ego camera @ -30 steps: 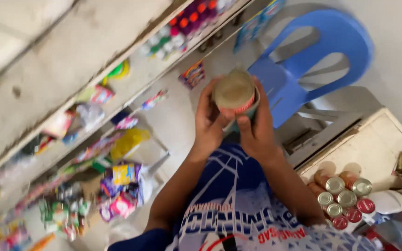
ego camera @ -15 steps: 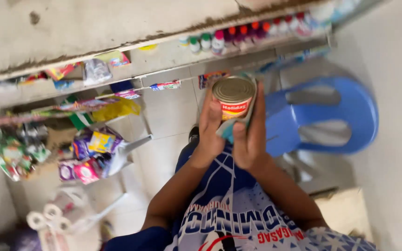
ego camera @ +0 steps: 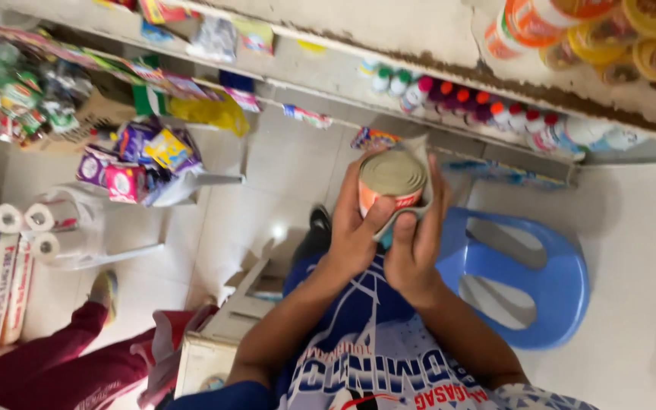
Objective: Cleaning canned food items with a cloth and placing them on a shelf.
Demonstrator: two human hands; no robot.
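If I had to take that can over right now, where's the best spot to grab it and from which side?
Grip the can by its round side wall, just under the lid rim, coming from the shelf side. The left hand and right hand with a cloth already cover the near wall; the flat lid gives nothing to pinch.

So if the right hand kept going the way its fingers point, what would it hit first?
The right hand points up past the can toward the shelf's row of small bottles. Those look first in line, though depth is unclear.
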